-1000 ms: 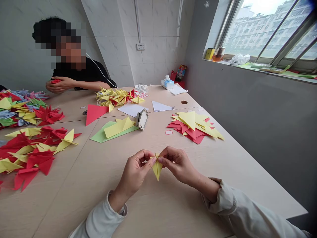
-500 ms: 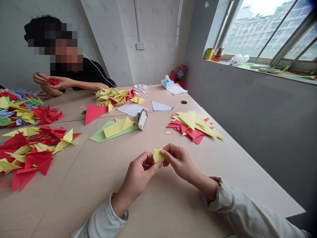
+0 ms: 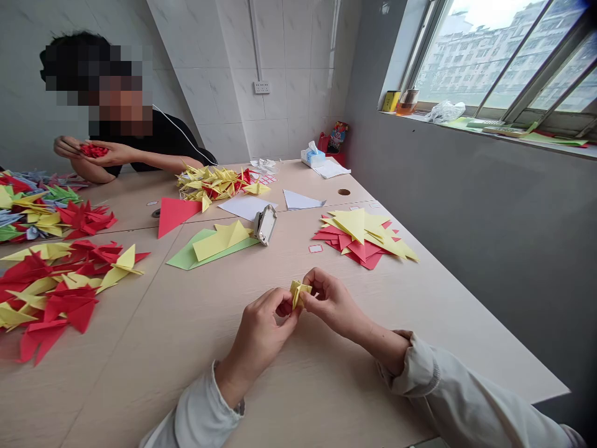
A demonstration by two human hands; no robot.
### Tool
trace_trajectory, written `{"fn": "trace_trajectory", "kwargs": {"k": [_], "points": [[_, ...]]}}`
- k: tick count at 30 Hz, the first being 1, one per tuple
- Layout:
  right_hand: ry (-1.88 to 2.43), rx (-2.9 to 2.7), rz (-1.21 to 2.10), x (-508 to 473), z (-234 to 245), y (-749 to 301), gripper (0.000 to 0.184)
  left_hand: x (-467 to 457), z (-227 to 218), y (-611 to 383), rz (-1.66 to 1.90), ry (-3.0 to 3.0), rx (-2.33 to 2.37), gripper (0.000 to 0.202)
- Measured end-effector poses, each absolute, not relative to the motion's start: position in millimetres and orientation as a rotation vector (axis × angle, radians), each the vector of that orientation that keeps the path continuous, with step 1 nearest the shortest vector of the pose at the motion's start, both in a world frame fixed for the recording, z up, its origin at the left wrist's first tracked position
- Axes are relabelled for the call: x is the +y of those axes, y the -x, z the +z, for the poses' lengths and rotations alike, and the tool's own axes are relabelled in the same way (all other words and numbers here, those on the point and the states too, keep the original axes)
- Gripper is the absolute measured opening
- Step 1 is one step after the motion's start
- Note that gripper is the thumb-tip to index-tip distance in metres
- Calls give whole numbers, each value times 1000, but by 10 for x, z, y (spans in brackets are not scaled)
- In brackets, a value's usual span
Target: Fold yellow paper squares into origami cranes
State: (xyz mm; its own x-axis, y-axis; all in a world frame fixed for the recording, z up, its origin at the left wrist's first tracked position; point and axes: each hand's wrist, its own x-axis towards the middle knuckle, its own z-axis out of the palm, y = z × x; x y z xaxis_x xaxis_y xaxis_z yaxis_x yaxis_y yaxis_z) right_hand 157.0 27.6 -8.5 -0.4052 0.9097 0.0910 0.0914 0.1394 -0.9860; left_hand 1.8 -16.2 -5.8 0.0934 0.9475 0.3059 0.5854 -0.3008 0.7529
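Observation:
A small folded piece of yellow paper (image 3: 299, 294) is held above the table between my two hands. My left hand (image 3: 265, 320) pinches its left and lower side with thumb and fingers. On the right, my right hand (image 3: 332, 305) grips its other edge between thumb and bent fingers. Folded points stick out of the paper, and part of it is hidden by my fingertips. Beyond my hands lies a pile of red and yellow folded paper pieces (image 3: 368, 233).
Red and yellow folded paper birds (image 3: 69, 274) heap at the left. A stapler-like metal object (image 3: 265, 224) stands beside green paper (image 3: 184, 254). Another person (image 3: 140, 152) sits across, holding small red pieces (image 3: 93, 150). Farther back are a tissue box (image 3: 312, 154) and a yellow pile (image 3: 212, 183).
The yellow paper has been turned and opened out, so its pointed folds show now instead of a flat face. Both hands stay close together on it. The view has shifted slightly.

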Motion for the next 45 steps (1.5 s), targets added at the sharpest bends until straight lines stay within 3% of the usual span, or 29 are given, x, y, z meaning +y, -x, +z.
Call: {"fn": "trace_trajectory", "kwargs": {"k": [6, 10, 18, 26, 34, 45], "points": [[809, -1515, 1597, 311, -61, -1589, 22, -109, -25, 55, 1251, -1407, 1262, 15], [747, -1552, 1614, 291, -61, -1589, 23, -91, -30, 45, 1085, -1107, 1054, 30], [767, -1569, 1589, 276, -21, -1601, 34, -63, -65, 42, 1070, -1109, 1110, 25], [872, -1552, 1481, 306, -102, -1611, 30, -81, -58, 14, 1020, -1128, 1107, 22], [859, -1436, 1612, 301, -16, -1613, 27, -87, -4, 20, 949, -1182, 1088, 17], [822, -1729, 1661, 394, -30, -1718, 29, -62, -42, 134, 1041, -1093, 1078, 21]]}}
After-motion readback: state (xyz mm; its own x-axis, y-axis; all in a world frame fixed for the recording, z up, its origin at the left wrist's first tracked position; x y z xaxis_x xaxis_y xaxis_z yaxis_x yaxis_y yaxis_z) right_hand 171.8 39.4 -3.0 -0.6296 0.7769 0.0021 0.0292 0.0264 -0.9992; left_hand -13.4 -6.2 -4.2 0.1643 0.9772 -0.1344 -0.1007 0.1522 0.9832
